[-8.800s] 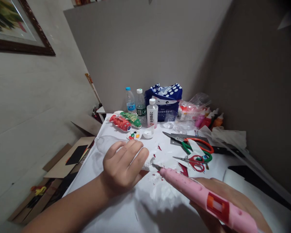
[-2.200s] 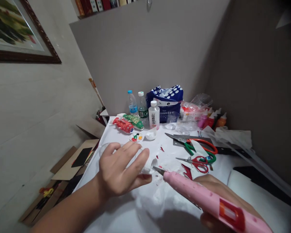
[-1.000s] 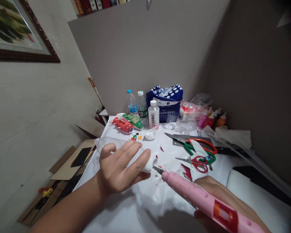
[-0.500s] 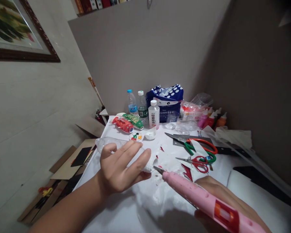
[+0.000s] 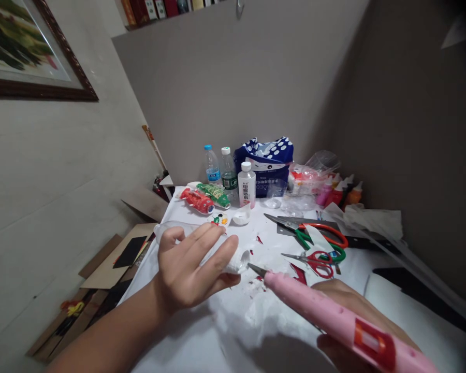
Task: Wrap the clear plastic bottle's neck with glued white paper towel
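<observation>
My left hand [image 5: 192,267] is wrapped over a clear plastic bottle [image 5: 244,260] lying on its side, its right end clear and open, with white material near it. The hand covers most of the bottle's middle. My right hand [image 5: 353,300] grips a pink hot glue gun [image 5: 310,301]. The gun's metal nozzle points left, at or very near the bottle's open end; whether they touch I cannot tell. Part of the right hand is hidden behind the gun. Red scraps [image 5: 259,240] lie on the white table cover [image 5: 202,342] around the bottle's end.
Red-handled scissors [image 5: 320,263] and larger scissors [image 5: 326,230] lie at the right. Behind stand several bottles [image 5: 247,189] and a blue bag [image 5: 272,160]. Red and green fish-shaped crafts [image 5: 197,201] lie at the back left. Paint bottles [image 5: 336,194] stand back right. Cardboard [image 5: 116,254] is beside the table.
The glue gun and my right hand have moved slightly to the right. The bottle's open end shows more clearly, turned a little. My left hand keeps its hold.
</observation>
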A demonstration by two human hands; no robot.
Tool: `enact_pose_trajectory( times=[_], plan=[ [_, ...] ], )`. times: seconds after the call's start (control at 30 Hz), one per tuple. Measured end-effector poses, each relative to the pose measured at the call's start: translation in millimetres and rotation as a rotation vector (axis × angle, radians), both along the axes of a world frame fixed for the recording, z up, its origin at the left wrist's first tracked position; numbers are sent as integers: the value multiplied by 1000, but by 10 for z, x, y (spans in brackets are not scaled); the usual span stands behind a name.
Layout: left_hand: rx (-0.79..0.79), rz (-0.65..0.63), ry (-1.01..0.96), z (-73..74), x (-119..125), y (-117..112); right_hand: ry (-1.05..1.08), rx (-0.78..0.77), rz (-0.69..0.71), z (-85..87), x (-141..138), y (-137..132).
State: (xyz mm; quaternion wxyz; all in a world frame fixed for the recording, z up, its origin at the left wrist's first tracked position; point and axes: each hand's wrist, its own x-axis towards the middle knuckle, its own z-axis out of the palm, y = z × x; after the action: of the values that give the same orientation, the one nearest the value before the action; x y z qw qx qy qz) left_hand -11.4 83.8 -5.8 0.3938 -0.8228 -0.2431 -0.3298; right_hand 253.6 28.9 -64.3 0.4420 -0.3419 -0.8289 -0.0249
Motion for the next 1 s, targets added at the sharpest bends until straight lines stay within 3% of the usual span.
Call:
enact_pose_trajectory(
  times=[0.1,0.23,0.3,0.4,0.5,0.57,0.67,0.73,0.9,1.0],
  plan=[
    [-14,3,-18,36,-12,-14,132,-129,-36,-94,79,6],
    [-13,-23,-51,79,-38,-38,371,-671,-103,-143,83,128],
    [-16,-42,-73,96,-52,-54,266,-876,-55,-137,36,191],
    [-51,-75,-107,122,-58,-87,20,-1063,54,-163,-29,214],
    [-113,-145,-138,147,-32,-138,-207,-1196,52,-234,-68,182],
    [-168,-204,-153,149,2,-183,-310,-1072,-9,-272,-88,181],
    [-220,-280,-176,107,77,-249,-321,-681,-182,-277,-101,214],
    [-247,-315,-207,48,138,-279,-230,-466,-212,-246,-104,208],
    [-371,-393,-286,-97,271,-296,51,325,88,-145,-181,-13],
    [-406,-423,-257,-121,307,-302,-67,447,121,-55,-237,-130]
  ],
)
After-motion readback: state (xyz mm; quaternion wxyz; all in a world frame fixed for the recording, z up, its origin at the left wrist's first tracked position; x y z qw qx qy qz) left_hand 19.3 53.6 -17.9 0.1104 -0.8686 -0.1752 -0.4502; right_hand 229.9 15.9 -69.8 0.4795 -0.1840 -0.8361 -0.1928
